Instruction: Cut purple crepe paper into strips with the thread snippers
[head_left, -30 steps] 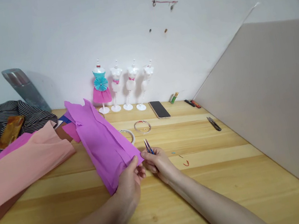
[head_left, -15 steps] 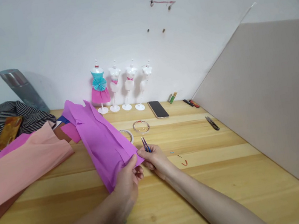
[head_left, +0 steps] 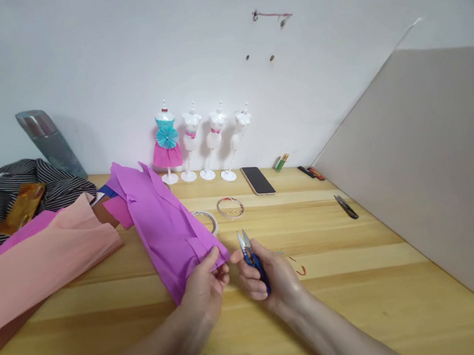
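My left hand (head_left: 204, 286) pinches the near corner of a folded purple crepe paper sheet (head_left: 161, 226) that lies diagonally on the wooden table (head_left: 372, 276). My right hand (head_left: 268, 274) is closed round small blue thread snips (head_left: 253, 256), blades pointing up and away, just right of the paper's corner. The snips are a little apart from the paper.
A peach paper sheet (head_left: 33, 263) lies at the left, with striped cloth (head_left: 8, 194) behind it. Several small white mannequins (head_left: 198, 138), one in a pink and teal dress, stand by the wall. A phone (head_left: 257, 180), two tape rings (head_left: 230, 207) and black snips (head_left: 346, 206) lie beyond. A grey board (head_left: 435, 168) leans at right.
My right hand has let go of the paper's corner and drawn back a little to the right, turning so the snips show. My left hand keeps its pinch on the paper.
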Demonstrator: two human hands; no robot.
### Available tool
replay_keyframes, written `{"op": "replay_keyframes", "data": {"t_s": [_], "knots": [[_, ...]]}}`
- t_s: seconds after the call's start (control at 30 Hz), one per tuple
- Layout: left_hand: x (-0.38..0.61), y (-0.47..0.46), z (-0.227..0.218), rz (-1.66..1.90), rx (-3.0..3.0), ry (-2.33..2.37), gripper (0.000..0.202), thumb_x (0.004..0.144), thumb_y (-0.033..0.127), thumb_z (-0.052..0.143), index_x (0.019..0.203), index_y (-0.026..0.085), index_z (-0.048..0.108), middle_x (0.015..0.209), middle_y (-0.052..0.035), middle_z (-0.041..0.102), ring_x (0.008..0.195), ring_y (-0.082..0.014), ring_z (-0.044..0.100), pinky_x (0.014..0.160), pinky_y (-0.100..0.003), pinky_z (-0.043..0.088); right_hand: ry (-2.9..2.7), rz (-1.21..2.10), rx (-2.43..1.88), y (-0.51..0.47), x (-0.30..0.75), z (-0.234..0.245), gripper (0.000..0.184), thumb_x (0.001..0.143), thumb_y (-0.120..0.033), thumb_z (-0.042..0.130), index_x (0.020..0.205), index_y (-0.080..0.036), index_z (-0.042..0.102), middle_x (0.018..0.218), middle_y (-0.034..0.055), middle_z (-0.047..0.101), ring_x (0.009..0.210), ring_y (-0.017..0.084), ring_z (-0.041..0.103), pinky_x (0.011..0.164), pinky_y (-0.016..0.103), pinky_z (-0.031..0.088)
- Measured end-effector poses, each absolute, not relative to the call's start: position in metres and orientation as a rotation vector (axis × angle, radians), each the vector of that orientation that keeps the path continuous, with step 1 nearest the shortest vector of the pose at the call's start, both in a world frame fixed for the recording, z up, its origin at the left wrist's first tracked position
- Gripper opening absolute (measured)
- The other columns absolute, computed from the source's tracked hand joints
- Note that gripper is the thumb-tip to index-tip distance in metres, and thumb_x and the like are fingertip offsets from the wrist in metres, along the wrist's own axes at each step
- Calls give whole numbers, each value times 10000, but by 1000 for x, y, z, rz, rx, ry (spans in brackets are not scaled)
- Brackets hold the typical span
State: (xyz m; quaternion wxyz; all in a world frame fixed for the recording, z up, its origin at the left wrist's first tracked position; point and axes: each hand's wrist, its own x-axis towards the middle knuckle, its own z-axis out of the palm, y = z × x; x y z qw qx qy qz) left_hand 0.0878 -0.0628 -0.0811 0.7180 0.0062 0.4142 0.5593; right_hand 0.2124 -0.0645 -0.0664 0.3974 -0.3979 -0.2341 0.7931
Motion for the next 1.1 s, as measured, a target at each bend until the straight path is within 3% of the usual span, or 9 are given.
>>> {"op": "replay_keyframes", "data": {"t_s": [0.1, 0.2, 0.27, 0.33, 0.4, 0.5, 0.67, 1.1], "knots": [[89, -62, -80, 1217, -44, 933, 163, 776, 83, 678, 645, 117, 588, 548, 0, 590, 457, -68, 515, 447, -168, 414, -727, 1935, -1098, -69, 216, -64, 490, 653, -633, 680, 753, -155, 637, 454, -97, 319, 329, 32, 222, 348, 193, 137], [91, -60, -75, 1219, -50, 956, 126, 781, 62, 664, 685, 114, 603, 574, -15, 608, 468, -78, 537, 446, -170, 426, -1176, 1461, -1278, -68, 228, -63, 469, 764, -595, 608, 905, -154, 682, 502, -46, 453, 372, 82, 377, 377, 215, 257], [93, -57, -72, 1225, -49, 952, 99, 789, 54, 653, 713, 107, 616, 605, -34, 628, 505, -93, 577, 474, -178, 459, -1523, 1076, -1346, -67, 238, -59, 420, 804, -511, 599, 1027, -167, 690, 689, 49, 637, 552, 163, 563, 491, 262, 414], [94, -56, -70, 1226, -55, 936, 101, 805, 47, 630, 720, 100, 622, 632, -54, 647, 556, -112, 616, 522, -191, 499, -1800, 803, -1368, -67, 245, -55, 373, 845, -405, 564, 1131, -190, 667, 935, 113, 705, 795, 238, 643, 674, 327, 495], [96, -56, -68, 1231, -63, 918, 123, 823, 39, 605, 715, 96, 623, 651, -67, 658, 595, -121, 634, 573, -206, 530, -2006, 644, -1376, -69, 249, -50, 360, 878, -324, 504, 1186, -200, 644, 953, 118, 707, 833, 242, 651, 721, 338, 501], [98, -57, -66, 1253, -71, 891, 140, 840, 32, 578, 722, 95, 620, 669, -64, 663, 603, -121, 635, 586, -221, 547, -2181, 504, -1394, -74, 250, -47, 368, 892, -277, 451, 1185, -167, 646, 797, 102, 678, 681, 207, 633, 608, 299, 481], [99, -61, -63, 1254, -85, 905, 135, 833, 14, 578, 735, 101, 612, 680, -46, 657, 611, -123, 639, 592, -236, 558, -2218, 352, -1482, -80, 249, -56, 375, 886, -259, 438, 1167, -119, 644, 806, 125, 692, 656, 224, 648, 587, 315, 477], [99, -59, -67, 1259, -90, 878, 136, 829, 5, 579, 738, 100, 612, 689, -49, 661, 637, -129, 648, 620, -242, 573, -2195, 308, -1476, -81, 249, -57, 323, 872, -218, 470, 1121, -130, 657, 774, 102, 708, 628, 200, 644, 581, 291, 482]]}}
